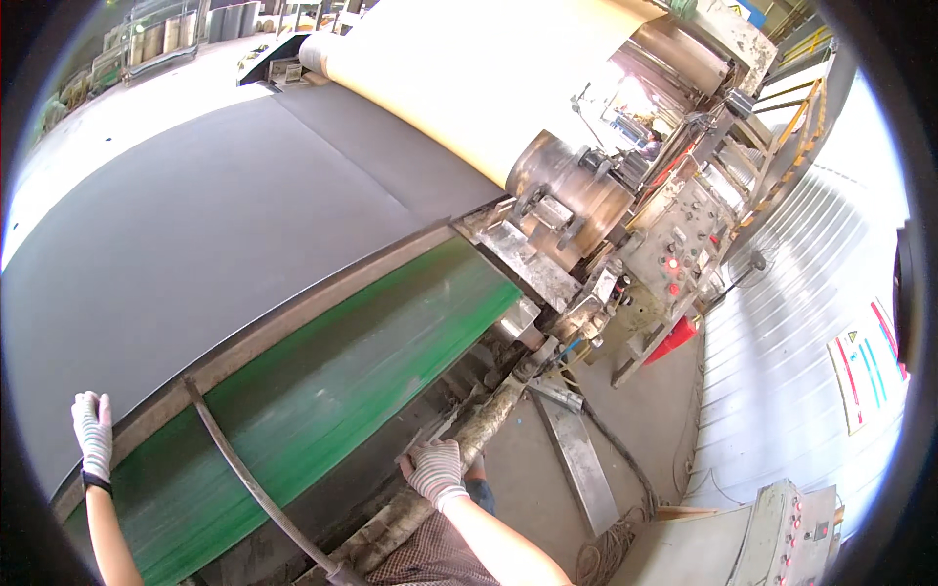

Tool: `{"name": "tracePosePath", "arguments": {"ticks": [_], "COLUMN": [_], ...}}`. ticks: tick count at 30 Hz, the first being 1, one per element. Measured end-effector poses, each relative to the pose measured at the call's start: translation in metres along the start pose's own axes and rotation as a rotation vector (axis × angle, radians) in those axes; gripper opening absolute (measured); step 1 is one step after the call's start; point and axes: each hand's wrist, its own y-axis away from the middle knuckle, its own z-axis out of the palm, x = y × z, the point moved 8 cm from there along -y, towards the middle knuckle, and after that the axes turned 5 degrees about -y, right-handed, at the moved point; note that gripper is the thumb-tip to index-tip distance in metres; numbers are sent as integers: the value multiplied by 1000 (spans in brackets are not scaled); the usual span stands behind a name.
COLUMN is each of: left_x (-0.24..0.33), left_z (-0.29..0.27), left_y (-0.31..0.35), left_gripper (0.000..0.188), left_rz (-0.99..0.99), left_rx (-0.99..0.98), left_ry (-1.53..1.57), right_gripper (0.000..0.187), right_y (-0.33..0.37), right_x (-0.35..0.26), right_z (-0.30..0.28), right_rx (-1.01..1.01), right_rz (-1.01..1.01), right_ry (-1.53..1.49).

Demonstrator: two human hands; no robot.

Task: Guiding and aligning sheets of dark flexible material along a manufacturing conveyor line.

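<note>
A wide dark grey sheet (215,205) runs across the machine bed, its near edge along a brown metal rail (322,278). On the left, my left hand (93,430), in a striped knit glove, lies at the sheet's near edge with its fingers stretched out. In front of the rail is a green belt (332,361). My right hand (436,473), in the same kind of glove, has its fingers bent over the dark near edge of the machine frame, beside a worn, wrapped pipe (493,415). Its fingertips are partly hidden.
A curved metal bar (244,464) crosses the green belt. Rollers (576,195) and a control panel (684,239) with red lights stand at the right. Cables (625,459) and a metal channel (576,459) lie on the floor. A grey control cabinet (762,542) stands at lower right.
</note>
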Motion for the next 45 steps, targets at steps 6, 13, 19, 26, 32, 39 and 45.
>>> {"name": "tracePosePath", "arguments": {"ticks": [6, 13, 19, 26, 32, 39, 45], "left_x": [103, -60, -162, 44, 152, 172, -6], "left_z": [14, 36, 56, 45, 56, 74, 61], "left_y": [-24, -33, -1, -37, -59, -65, -45], "left_gripper": [14, 34, 17, 26, 31, 30, 35], "left_rz": [135, -285, -318, -32, 73, -103, -287], "left_rx": [-155, -72, -259, -191, -207, -471, -197], "left_ry": [244, -61, -181, -118, 35, 841, 14], "right_gripper": [34, 32, 33, 31, 31, 31, 33], "right_y": [-3, -2, -2, -2, -2, 2, 0], "right_x": [-3, -1, -1, -1, -2, 1, -2], "right_z": [-7, 2, 0, 1, 1, -5, -5], "right_rx": [-59, -80, -24, -55, -47, -44, -85], "right_rz": [33, 28, 4, 30, 0, 35, 19], "right_ry": [11, -9, -17, -8, -9, 34, 22]}}
